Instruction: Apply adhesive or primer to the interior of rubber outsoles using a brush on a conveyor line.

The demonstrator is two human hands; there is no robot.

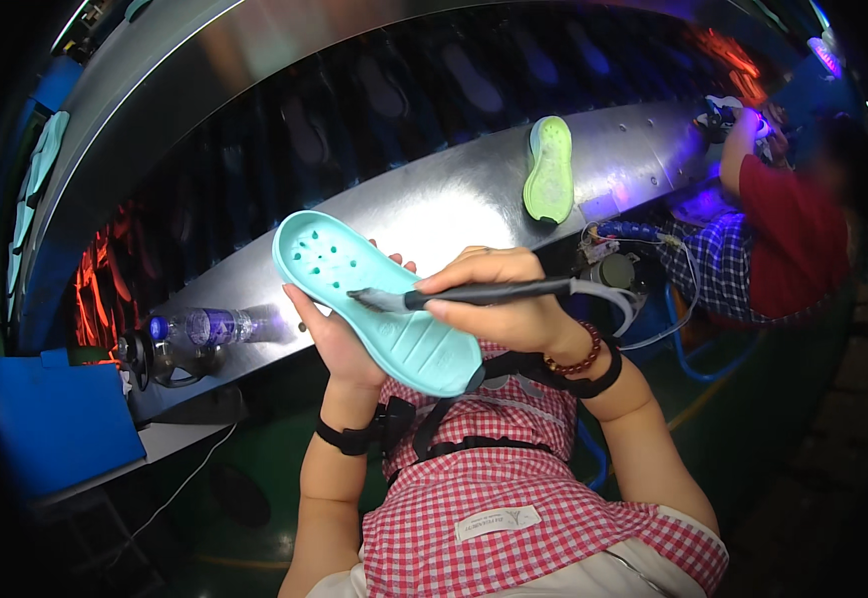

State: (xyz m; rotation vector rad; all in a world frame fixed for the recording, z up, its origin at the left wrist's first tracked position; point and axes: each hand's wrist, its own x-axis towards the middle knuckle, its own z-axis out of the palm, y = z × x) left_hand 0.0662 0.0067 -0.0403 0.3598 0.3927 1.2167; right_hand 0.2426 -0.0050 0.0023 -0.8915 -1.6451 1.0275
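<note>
A turquoise shoe sole [394, 344] lies tilted across my left hand [339, 344], which grips it from below and along its edges. Small round holes dot its far end, and shallow lines cross the near end. In my right hand [499, 304] is a black-handled brush [494, 291], closed between thumb and fingers. The brush's bristles touch the sole's inner face near its middle. Beyond my hands, a yellow-green shoe sole [550, 174] rests on the metal ledge.
A dark conveyor [384, 90] carrying several soles runs behind the metal ledge [434, 204]. Bottles [216, 326] stand at left beside a blue box [60, 419]. At right, a co-worker in a red top [793, 239] handles a shoe under violet light. A pot [615, 274] with hoses sits between us.
</note>
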